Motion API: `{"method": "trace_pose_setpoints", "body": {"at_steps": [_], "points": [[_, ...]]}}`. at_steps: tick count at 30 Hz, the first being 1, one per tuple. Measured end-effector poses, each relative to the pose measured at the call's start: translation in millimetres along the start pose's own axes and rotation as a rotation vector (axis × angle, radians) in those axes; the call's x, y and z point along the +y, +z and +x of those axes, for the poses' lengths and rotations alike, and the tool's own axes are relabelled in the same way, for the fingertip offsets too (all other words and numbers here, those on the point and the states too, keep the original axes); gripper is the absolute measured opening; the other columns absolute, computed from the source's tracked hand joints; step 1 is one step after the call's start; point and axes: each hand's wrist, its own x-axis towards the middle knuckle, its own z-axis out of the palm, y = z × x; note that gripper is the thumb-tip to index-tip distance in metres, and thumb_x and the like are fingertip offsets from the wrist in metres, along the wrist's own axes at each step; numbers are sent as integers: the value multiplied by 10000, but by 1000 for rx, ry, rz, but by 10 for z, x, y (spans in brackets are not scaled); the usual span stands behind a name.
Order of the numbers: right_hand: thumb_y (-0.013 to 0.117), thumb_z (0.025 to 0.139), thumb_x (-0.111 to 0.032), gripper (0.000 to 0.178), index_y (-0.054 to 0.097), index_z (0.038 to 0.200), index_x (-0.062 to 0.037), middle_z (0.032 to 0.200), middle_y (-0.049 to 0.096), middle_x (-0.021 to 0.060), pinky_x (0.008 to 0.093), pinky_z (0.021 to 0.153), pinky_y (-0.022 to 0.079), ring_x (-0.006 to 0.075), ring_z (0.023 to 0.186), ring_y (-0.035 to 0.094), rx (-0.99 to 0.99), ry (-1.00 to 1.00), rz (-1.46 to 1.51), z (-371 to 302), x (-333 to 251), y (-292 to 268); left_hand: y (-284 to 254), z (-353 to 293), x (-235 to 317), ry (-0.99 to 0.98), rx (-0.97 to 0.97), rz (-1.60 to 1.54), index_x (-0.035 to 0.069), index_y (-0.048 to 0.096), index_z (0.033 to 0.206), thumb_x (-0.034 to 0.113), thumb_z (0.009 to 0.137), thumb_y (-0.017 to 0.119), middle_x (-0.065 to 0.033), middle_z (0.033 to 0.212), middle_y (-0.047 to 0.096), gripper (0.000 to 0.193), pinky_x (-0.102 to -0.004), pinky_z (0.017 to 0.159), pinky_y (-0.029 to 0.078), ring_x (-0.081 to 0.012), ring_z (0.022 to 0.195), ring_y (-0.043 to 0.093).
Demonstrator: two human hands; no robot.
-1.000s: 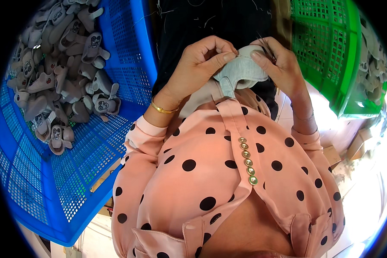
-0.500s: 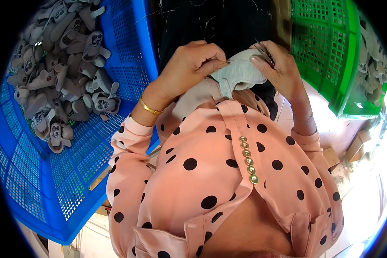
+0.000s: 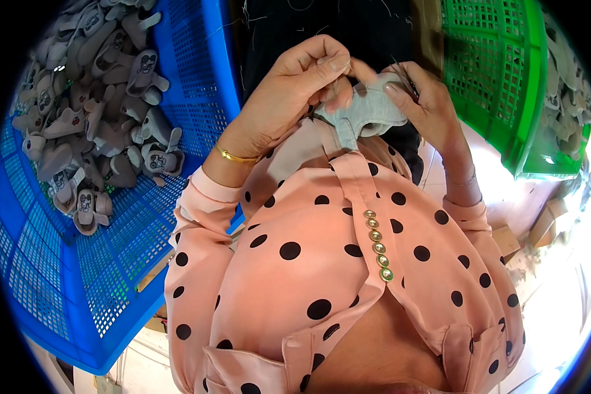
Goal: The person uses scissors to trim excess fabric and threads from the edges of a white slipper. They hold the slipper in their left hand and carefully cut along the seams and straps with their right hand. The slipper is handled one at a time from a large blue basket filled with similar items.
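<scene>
A small pale grey fabric shoe (image 3: 368, 108) with a narrow strap sits in front of my chest. My right hand (image 3: 430, 102) grips its right side, thumb pressed on the fabric. A thin, pointed dark metal tool (image 3: 402, 73), looking like thread snips, is tucked in the same hand; most of it is hidden. Over the shoe's left edge, my left hand (image 3: 302, 88) is closed in a pinch, thumb against fingers. What it pinches is too fine to make out. A gold bracelet (image 3: 236, 156) circles the left wrist.
At the left, a blue plastic basket (image 3: 203, 72) holds a heap of small grey shoes (image 3: 102, 125). A green basket (image 3: 528, 98) stands at the right, with more grey pieces (image 3: 571, 98) beyond its wall. Cardboard boxes (image 3: 548, 220) lie at the lower right. Loose threads cling to the dark trousers (image 3: 322, 20).
My left hand has risen and shifted slightly away from my body, its fingers now curled over the shoe's left edge. The right hand has stayed nearly in place with the shoe and tool.
</scene>
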Motion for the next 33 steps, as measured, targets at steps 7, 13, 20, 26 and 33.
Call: {"method": "trace_pose_setpoints", "body": {"at_steps": [7, 13, 20, 26, 33], "points": [[674, 904, -356, 383, 574, 1088, -36, 777, 613, 131, 305, 608, 487, 231, 668, 622, 5, -17, -21, -49, 7, 31, 68, -1, -19, 311, -58, 1303, 4, 619, 912, 238, 924, 662, -46, 751, 566, 238, -231, 573, 414, -80, 660, 523], [642, 919, -375, 363, 550, 1082, -64, 830, 653, 139, 321, 623, 498, 278, 711, 655, 34, 13, -29, -103, 67, 83, 98, 156, -149, -32, -27, 572, 65, 538, 687, 259, 959, 616, 42, 633, 447, 342, -200, 501, 321, -22, 564, 384], [631, 918, -383, 385, 538, 1046, -31, 799, 643, 135, 363, 575, 495, 324, 659, 625, 113, -96, -243, -223, 198, 1, 349, 187, -433, -20, 193, -60, 97, 469, 658, 207, 993, 568, 100, 620, 380, 366, -194, 487, 250, 2, 567, 287], [663, 874, -408, 393, 523, 724, -72, 478, 421, 96, 365, 425, 381, 290, 426, 469, -4, -309, -728, -138, -275, -360, 337, 187, -472, 28, 172, -54, 130, 460, 675, 218, 986, 579, 97, 621, 372, 344, -174, 483, 255, 4, 556, 282], [654, 878, -414, 418, 498, 691, -74, 483, 405, 87, 355, 404, 330, 278, 418, 450, -114, -453, -853, 11, -445, -371, 327, 172, -495, 41, 127, 0, 110, 466, 675, 197, 989, 580, 99, 624, 379, 345, -182, 471, 246, 6, 558, 289]]}}
